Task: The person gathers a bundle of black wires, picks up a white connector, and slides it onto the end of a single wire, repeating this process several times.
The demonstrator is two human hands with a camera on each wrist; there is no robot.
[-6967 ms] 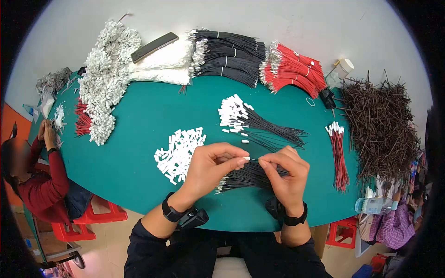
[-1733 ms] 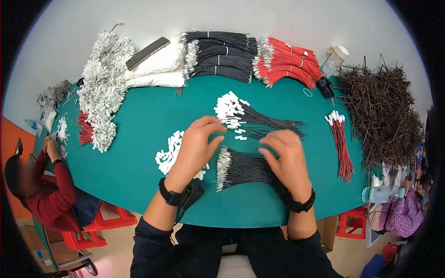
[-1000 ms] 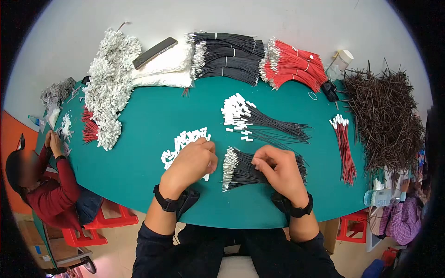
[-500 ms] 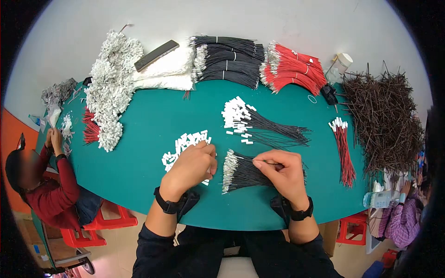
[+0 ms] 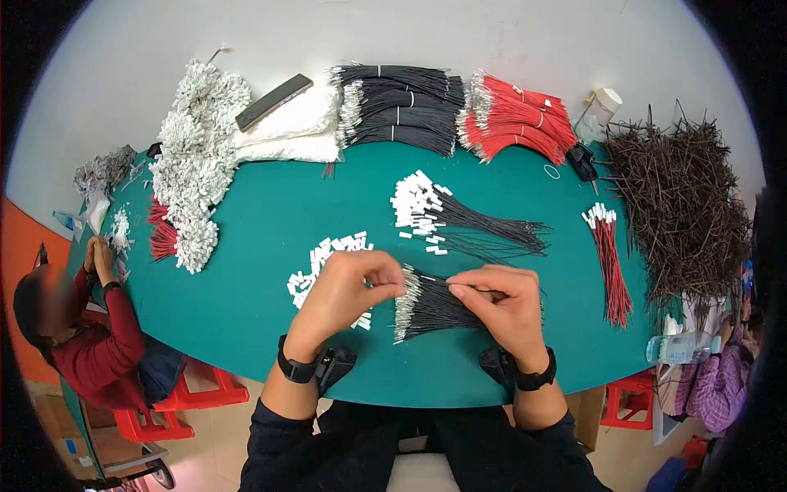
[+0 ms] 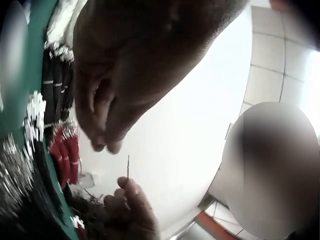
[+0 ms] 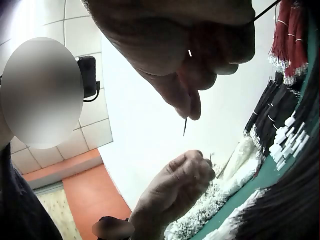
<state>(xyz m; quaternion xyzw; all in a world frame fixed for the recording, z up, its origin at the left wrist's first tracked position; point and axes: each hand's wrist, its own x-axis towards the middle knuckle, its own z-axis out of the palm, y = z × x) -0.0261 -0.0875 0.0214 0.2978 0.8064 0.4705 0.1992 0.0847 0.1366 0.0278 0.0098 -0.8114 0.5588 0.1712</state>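
My right hand (image 5: pixel 504 303) pinches a thin black wire (image 7: pixel 185 127) between thumb and forefinger. The wire's bare end points toward my left hand (image 5: pixel 348 291). That hand is raised beside the bundle, its thumb and forefinger tips brought together on a small pale piece, mostly hidden by the fingers. A gap separates the two hands. Below them lies a bundle of black wires (image 5: pixel 438 310) with silver terminals at its left end. Partly behind my left hand spreads a pile of white connector housings (image 5: pixel 328 250). Farther back lie black wires with white housings on their ends (image 5: pixel 479 220).
Bundled black wires (image 5: pixel 402 107), red wires (image 5: pixel 520 119) and white bags (image 5: pixel 295 123) line the back. Red wires with white ends (image 5: pixel 607 266) lie right, beside a brown tangled heap (image 5: pixel 676 213). White connectors (image 5: pixel 197 156) are heaped left. Another person (image 5: pixel 90 336) sits at left.
My left hand has gone from the white pile up and right toward the wire end. My right hand has picked a black wire from the bundle and stays nearly in place.
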